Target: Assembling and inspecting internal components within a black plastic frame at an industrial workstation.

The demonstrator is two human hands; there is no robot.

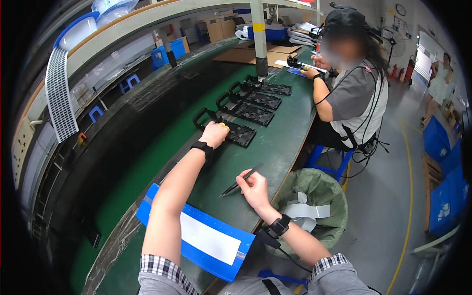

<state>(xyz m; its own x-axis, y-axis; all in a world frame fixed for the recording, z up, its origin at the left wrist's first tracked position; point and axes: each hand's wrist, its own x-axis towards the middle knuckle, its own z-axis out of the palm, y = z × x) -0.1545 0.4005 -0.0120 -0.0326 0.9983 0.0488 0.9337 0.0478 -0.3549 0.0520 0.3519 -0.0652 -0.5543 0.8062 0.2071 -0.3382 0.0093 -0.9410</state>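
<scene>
My left hand (215, 134) reaches forward to the nearest of several black plastic parts, each with a flat, ribbed base and a raised loop-shaped frame. Its fingers, with yellow covers on the tips, close at the near part (241, 135), by the foot of its frame. Black tweezers (241, 180) are pinched in my right hand (254, 189), their points angled down to the left over the green tabletop (216, 172). Below my left forearm, a white strip (209, 238) lies on a blue board (216, 265). More black parts (253, 113) stand in a row beyond.
A bin lined with a green bag (334, 206) holds white scraps beside the table's right edge. Farther along, a seated person (351, 83) works at the same table. A shelf post (258, 34) rises at the far end. Blue crates (445, 196) stand at right.
</scene>
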